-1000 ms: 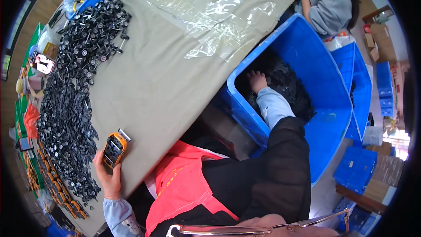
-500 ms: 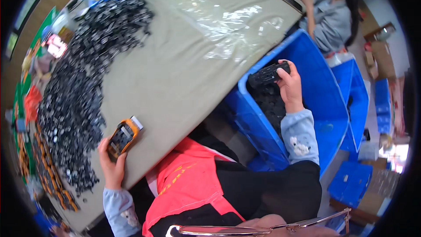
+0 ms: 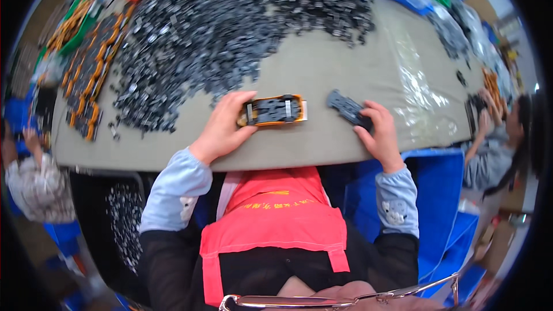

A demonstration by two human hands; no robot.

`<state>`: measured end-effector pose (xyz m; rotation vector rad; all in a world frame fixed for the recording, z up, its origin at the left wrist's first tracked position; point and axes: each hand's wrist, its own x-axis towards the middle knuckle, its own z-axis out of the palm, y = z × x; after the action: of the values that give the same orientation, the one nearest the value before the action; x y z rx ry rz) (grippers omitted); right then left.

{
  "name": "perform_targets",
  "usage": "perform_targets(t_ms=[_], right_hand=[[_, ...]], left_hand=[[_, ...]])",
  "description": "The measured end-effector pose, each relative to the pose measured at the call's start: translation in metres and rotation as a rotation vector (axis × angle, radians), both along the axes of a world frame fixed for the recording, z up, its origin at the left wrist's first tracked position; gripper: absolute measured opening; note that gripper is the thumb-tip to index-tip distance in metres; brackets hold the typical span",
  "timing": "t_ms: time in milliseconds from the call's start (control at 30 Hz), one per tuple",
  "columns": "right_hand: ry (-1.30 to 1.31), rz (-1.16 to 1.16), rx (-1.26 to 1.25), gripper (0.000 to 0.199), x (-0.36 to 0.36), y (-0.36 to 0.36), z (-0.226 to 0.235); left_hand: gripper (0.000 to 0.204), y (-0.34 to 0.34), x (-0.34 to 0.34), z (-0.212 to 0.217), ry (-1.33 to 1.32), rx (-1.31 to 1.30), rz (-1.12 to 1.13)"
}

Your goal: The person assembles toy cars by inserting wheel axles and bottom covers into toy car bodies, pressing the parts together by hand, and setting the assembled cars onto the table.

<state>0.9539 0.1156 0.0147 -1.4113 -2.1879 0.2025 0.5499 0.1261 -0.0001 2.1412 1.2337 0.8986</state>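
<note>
Back from the blue bin (image 3: 440,187), the right hand (image 3: 381,135) is pinching a dark chassis (image 3: 345,107) over the tabletop (image 3: 325,66), bringing the parts close. The left hand (image 3: 222,129), fingers (image 3: 236,99) part-open, is gripping an orange toy car (image 3: 273,111) nearby.

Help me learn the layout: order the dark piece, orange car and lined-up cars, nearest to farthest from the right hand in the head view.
1. Dark piece: in the grip of the right hand.
2. Orange car: leftward, in the left hand.
3. Lined-up cars: on the far left.
</note>
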Motion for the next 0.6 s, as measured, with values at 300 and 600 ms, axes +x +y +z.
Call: perform_targets(t_ms=[300, 600], right_hand=[[-0.056, -0.025, -0.055, 0.041, -0.025, 0.007, 0.003], [0.314, 0.178, -0.199, 0.042, -0.061, 0.023, 0.047]], left_hand=[[0.072, 0.0, -0.005, -0.008, -0.094, -0.004, -0.009], [0.079, 0.001, -0.003, -0.004, -0.087, -0.017, -0.011]])
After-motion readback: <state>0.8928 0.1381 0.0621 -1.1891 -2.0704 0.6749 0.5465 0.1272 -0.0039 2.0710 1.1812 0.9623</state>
